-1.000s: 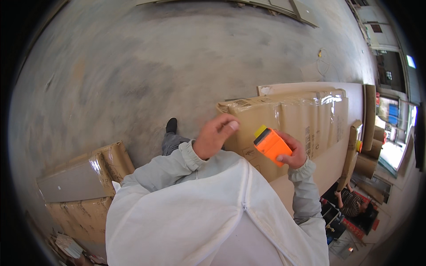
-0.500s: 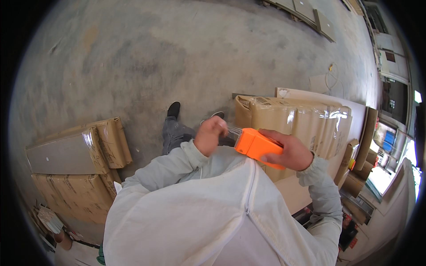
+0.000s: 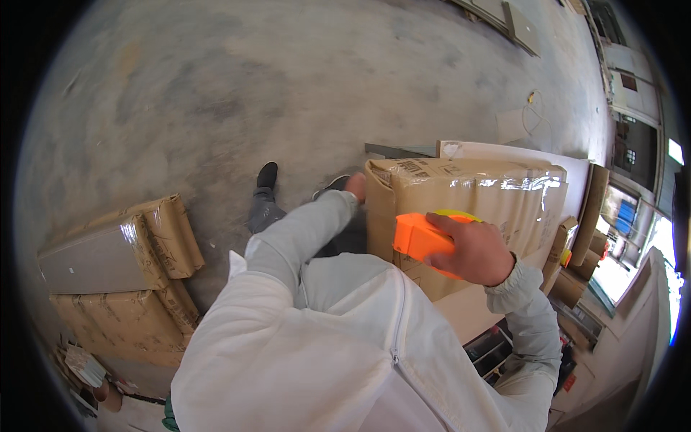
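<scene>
Orange tape gun [image 3: 419, 239], gripped in right hand [image 3: 471, 252], meets the half-taped box [image 3: 468, 216]; left hand [image 3: 355, 186] steadies its corner, fingers hidden.

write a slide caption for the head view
Right hand holds an orange tape gun against a wrapped carton while the left hand touches its near corner.

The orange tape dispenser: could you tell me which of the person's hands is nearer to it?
Right. The right hand grips the orange tape dispenser from above, against the taped cardboard box. The left hand is apart from it, at the box's near left corner.
</scene>
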Action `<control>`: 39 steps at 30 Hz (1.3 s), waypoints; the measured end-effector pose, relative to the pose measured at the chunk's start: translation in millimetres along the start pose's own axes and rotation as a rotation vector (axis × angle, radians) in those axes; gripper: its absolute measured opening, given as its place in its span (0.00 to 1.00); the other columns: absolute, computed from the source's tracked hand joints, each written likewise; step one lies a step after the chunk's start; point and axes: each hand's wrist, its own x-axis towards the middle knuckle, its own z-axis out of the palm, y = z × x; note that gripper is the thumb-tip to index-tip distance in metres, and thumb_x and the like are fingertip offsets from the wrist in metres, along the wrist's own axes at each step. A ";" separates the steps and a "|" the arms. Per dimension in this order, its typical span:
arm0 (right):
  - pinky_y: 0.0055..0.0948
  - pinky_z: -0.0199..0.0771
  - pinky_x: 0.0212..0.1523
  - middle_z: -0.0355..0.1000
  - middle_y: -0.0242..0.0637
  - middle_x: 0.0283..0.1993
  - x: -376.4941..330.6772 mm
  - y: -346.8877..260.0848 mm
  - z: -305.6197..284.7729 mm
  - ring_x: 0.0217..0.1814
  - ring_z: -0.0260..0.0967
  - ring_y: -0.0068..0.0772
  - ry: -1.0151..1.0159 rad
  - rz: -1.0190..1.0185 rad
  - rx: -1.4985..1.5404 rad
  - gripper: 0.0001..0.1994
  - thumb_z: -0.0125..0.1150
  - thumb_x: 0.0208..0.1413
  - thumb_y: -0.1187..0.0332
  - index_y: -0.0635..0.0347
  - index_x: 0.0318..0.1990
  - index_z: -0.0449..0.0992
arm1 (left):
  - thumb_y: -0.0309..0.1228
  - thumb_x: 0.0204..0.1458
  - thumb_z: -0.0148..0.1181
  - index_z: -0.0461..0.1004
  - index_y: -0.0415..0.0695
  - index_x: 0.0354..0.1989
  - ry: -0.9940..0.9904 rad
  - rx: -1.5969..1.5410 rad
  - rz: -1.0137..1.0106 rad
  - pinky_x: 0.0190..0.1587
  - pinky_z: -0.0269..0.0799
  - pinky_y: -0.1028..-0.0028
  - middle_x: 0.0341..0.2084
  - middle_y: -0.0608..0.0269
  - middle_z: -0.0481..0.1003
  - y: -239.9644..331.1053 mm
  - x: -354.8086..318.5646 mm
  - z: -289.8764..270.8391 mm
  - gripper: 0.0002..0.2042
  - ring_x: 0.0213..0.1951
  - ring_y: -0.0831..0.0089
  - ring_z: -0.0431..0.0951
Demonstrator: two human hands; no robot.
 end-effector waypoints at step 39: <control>0.49 0.74 0.44 0.81 0.36 0.47 52.5 87.1 30.4 0.50 0.79 0.39 -0.241 0.488 -0.669 0.15 0.57 0.57 0.59 0.51 0.46 0.84 | 0.50 0.59 0.51 0.55 0.38 0.72 -0.129 0.920 0.982 0.76 0.34 0.56 0.73 0.56 0.54 253.1 -142.6 -80.3 0.37 0.75 0.64 0.48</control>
